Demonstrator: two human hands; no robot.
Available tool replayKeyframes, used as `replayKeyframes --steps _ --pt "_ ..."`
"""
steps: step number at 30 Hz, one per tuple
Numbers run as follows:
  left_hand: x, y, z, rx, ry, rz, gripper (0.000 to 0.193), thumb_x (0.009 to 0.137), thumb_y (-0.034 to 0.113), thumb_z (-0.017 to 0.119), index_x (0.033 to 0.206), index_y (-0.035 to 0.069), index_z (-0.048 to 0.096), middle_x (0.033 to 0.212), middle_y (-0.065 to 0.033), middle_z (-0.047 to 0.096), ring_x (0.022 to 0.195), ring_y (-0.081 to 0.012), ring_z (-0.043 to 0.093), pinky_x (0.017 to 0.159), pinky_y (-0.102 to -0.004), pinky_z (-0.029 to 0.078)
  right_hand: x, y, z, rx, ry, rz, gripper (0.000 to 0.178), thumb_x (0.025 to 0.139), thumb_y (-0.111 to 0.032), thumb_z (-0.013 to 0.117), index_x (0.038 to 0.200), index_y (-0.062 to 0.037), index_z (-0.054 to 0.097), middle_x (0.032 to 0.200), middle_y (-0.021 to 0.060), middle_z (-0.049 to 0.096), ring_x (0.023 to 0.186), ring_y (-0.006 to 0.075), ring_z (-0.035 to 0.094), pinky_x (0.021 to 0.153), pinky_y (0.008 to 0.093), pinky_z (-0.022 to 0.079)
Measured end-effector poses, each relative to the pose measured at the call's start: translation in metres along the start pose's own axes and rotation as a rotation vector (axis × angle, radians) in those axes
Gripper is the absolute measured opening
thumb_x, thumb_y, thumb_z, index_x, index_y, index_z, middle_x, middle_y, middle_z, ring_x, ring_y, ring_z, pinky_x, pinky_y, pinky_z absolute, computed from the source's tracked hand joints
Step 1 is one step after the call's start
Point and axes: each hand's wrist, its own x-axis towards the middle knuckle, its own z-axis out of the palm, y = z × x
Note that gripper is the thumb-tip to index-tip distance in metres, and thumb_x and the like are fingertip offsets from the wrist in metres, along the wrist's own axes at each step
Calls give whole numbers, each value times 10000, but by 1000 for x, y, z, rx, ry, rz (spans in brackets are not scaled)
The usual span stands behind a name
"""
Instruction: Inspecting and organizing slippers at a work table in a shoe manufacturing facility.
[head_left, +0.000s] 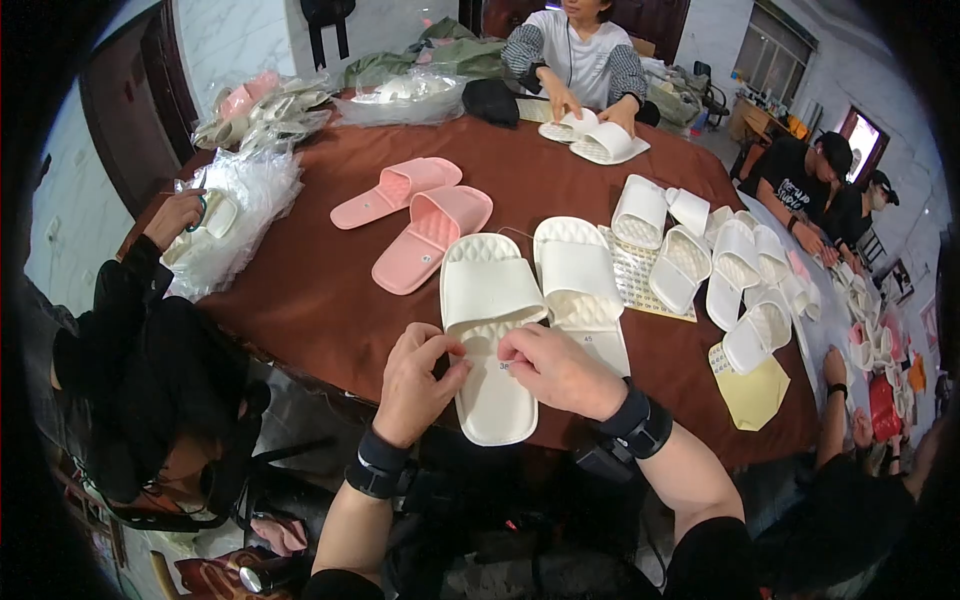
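Note:
A white slipper lies at the table's near edge, its open heel end toward me. My left hand is at its left edge, thumb and forefinger pinched together; whatever they hold is too small to make out. Over the sole, my right hand has its fingertips closed at a small printed sticker. Beside it on the right lies a second white slipper, with a similar sticker on its sole and its heel partly hidden by my right hand. Both wrists wear black bands.
Two pink slippers lie ahead to the left. Several white slippers crowd the right side, by a sticker sheet and yellow backing paper. Plastic-bagged slippers are at left. A person opposite handles white slippers; others work left and right.

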Motion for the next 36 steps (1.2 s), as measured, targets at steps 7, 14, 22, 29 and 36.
replayKeyframes --steps 7,14,22,29,36 --pt "10 1 -3 -102 -46 -126 149 750 57 725 889 40 674 892 -96 589 844 -266 606 731 -353 495 0 4 1 16 -6 5 102 869 -62 577 966 -35 562 896 143 585 833 308 589 744 396 483" --pt "8 -3 10 -26 112 -77 105 759 40 707 846 27 649 819 -80 592 716 -248 615 650 -339 501 2 2 -1 75 -7 50 129 869 -69 598 986 -28 561 878 124 575 781 260 590 720 362 486" --pt "5 -6 11 24 109 -26 108 788 9 705 871 -6 636 860 -90 595 719 -202 627 650 -303 507 6 1 -1 10 -35 40 123 867 -77 603 966 -22 554 870 132 579 781 254 591 717 358 485" --pt "5 -8 10 -2 105 -16 100 798 -3 691 882 -12 639 885 -86 597 744 -192 628 666 -293 511 7 -1 -2 0 -67 42 82 883 -81 560 935 -23 534 925 174 593 879 355 588 776 432 478" --pt "4 -7 11 -2 113 -26 101 800 1 692 884 -7 637 878 -86 598 730 -184 623 657 -288 507 6 -1 -1 42 -62 102 91 897 -82 541 968 -26 531 937 181 591 894 370 584 784 437 476"
